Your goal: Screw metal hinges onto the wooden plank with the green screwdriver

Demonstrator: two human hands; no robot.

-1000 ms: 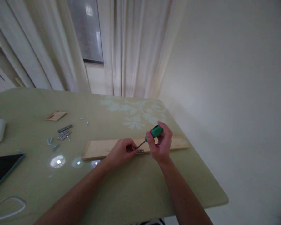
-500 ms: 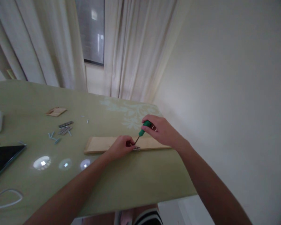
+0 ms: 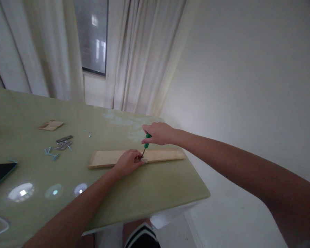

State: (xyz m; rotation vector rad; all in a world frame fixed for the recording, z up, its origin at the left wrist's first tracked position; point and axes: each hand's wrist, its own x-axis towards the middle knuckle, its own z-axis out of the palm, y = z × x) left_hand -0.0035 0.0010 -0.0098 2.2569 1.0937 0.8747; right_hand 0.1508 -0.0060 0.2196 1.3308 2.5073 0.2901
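My right hand (image 3: 157,133) is closed around the green handle of a screwdriver (image 3: 147,142), which slants down to the left. Its tip ends at the fingers of my left hand (image 3: 129,161). Those fingers are pinched together over a long wooden board (image 3: 165,155), and what they hold at the tip is hidden. Just beside them, a small metal plate (image 3: 145,161) lies at the board's near edge, partly covered by the fingertips. The board rests flat on the green-covered table (image 3: 155,186).
Several metal plates (image 3: 64,145) and loose screws (image 3: 51,153) lie left of the board. Behind them is a small wooden piece (image 3: 51,125). A dark flat device (image 3: 1,174) and a white cable (image 3: 0,225) are at the left. A white wall (image 3: 235,103) stands to the right.
My right hand has swung left and become more level, with the screwdriver now steeper. My left hand stays at the metal plate. The whole view has shifted somewhat.
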